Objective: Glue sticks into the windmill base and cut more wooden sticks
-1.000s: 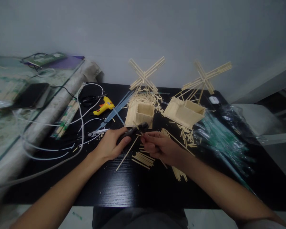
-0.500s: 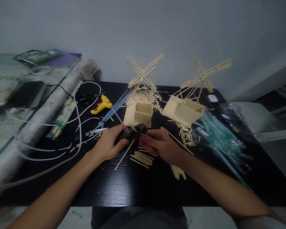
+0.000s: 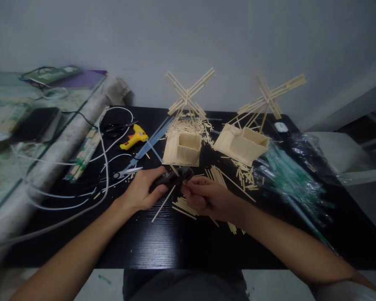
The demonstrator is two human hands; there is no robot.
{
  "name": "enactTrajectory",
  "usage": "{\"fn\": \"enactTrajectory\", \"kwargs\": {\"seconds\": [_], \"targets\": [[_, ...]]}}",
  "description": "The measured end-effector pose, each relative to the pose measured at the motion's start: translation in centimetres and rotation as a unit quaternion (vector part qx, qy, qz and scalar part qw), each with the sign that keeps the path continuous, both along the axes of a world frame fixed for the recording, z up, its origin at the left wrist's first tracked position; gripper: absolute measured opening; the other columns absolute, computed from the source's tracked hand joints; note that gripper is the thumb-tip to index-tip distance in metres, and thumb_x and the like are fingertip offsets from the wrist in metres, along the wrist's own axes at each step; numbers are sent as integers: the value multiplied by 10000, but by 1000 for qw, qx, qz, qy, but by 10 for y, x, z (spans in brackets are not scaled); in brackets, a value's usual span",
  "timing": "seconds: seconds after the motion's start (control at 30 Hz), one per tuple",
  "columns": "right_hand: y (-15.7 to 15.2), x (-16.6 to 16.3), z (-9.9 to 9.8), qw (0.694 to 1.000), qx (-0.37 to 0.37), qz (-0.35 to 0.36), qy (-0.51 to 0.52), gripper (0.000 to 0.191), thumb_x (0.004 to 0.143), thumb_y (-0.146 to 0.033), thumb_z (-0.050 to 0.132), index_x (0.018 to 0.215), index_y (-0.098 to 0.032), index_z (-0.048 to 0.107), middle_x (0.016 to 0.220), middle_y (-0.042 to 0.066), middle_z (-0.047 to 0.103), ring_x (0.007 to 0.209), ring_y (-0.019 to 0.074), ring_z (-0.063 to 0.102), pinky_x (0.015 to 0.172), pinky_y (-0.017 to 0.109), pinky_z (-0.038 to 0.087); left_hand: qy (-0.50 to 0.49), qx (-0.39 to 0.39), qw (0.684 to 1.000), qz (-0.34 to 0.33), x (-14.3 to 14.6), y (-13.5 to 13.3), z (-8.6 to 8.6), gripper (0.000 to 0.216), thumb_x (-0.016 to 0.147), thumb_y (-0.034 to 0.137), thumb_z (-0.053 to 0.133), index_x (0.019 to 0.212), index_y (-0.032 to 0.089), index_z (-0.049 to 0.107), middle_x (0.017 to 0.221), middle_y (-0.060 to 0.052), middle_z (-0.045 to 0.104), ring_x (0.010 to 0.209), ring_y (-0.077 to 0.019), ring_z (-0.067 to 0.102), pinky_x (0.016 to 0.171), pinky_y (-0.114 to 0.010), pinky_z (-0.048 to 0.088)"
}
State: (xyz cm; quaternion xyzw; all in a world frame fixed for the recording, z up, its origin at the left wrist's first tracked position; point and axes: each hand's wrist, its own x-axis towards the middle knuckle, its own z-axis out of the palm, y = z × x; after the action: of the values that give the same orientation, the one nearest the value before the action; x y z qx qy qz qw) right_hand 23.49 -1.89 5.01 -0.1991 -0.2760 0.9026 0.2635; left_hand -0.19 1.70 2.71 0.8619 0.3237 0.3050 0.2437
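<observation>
My left hand [image 3: 144, 190] is closed around a black cutting tool [image 3: 172, 177] whose jaws point right. A long thin wooden stick [image 3: 164, 202] runs slantwise through the jaws, down to the black table [image 3: 163, 246]. My right hand [image 3: 207, 194] is closed in a pinch at the stick right beside the tool's jaws. Under my hands lies a small pile of cut sticks [image 3: 184, 207].
Two small stick boxes [image 3: 182, 147] [image 3: 242, 144] with stick crosses [image 3: 188, 94] [image 3: 268, 98] stand at the back. A yellow glue gun [image 3: 134, 138], scissors [image 3: 125, 172], white cables [image 3: 103, 159] lie left. Green-tinted plastic bags [image 3: 288, 175] lie right. Loose sticks [image 3: 238, 171] are scattered about.
My right hand has shifted slightly left and closer to the tool's jaws. The left hand keeps its grip on the tool; the view has shifted a little.
</observation>
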Motion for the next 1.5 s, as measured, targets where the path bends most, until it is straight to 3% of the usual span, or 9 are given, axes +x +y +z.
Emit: {"fn": "enactTrajectory", "kwargs": {"seconds": [0.2, 0.33, 0.43, 0.57, 0.67, 0.8, 1.13, 1.33, 1.5], "targets": [[9, 5, 9, 984, 117, -54, -123, 342, 916, -470, 732, 861, -138, 669, 606, -59, 528, 444, 25, 356, 392, 136, 297, 41, -49, 997, 49, 0, 0, 5, 431, 994, 525, 413, 770, 183, 551, 609, 25, 530, 525, -124, 476, 553, -266, 323], [14, 12, 18, 920, 267, -165, -235, 359, 807, -293, 855, 1088, -189, 657, 961, 5, 688, 727, 89, 660, 654, 211, 590, 80, -85, 991, 65, 1, 2, 5, 446, 1004, 516, 402, 761, 178, 562, 586, 33, 506, 524, -118, 474, 567, -271, 303], [17, 17, 21, 894, 325, -195, -237, 545, 758, -177, 875, 1234, -257, 621, 1225, 23, 658, 873, 110, 708, 786, 265, 641, 92, -108, 989, 50, 1, 3, 2, 473, 1011, 531, 385, 785, 171, 593, 594, 34, 511, 532, -116, 491, 582, -273, 309], [21, 21, 20, 923, 311, -121, -191, 397, 796, -177, 844, 1166, -201, 702, 1124, 45, 731, 857, 138, 746, 794, 300, 663, 78, -135, 988, 20, 2, 2, -1, 541, 1024, 563, 320, 746, 174, 575, 571, 37, 493, 506, -108, 476, 567, -273, 305], [24, 22, 19, 938, 281, -100, -175, 424, 775, -169, 868, 1172, -187, 720, 914, 17, 782, 776, 124, 757, 790, 271, 650, 81, -149, 985, 17, 2, 0, -1, 559, 1034, 553, 299, 714, 176, 561, 560, 36, 492, 507, -106, 474, 566, -272, 306], [24, 22, 18, 946, 256, -98, -174, 461, 762, -185, 887, 1191, -189, 721, 882, 17, 800, 761, 132, 768, 782, 279, 652, 94, -140, 985, 34, 4, 0, 0, 562, 1040, 526, 307, 679, 173, 555, 548, 37, 493, 492, -96, 451, 563, -274, 288], [23, 31, 31, 901, 316, -169, -245, 515, 781, -260, 880, 1266, -244, 708, 937, 26, 796, 804, 170, 777, 819, 343, 657, 121, -143, 974, 125, -2, 12, 5, 595, 1016, 575, 378, 577, 191, 492, 504, 20, 470, 496, -123, 419, 554, -298, 280], [20, 23, 22, 923, 262, -126, -253, 534, 776, -251, 877, 1275, -216, 689, 824, 16, 798, 748, 149, 766, 765, 288, 630, -46, -263, 945, 191, 4, 11, 1, 644, 969, 712, 370, 654, 184, 562, 472, 28, 433, 461, -116, 396, 460, -275, 255], [15, 10, 10, 929, 254, -86, -255, 603, 775, -223, 874, 1340, -206, 664, 840, 2, 797, 715, 115, 750, 729, 226, 595, -153, -345, 910, 172, 20, -2, 0, 468, 802, 620, 716, 830, 154, 699, 471, 72, 417, 432, -85, 346, 433, -248, 257]]}}
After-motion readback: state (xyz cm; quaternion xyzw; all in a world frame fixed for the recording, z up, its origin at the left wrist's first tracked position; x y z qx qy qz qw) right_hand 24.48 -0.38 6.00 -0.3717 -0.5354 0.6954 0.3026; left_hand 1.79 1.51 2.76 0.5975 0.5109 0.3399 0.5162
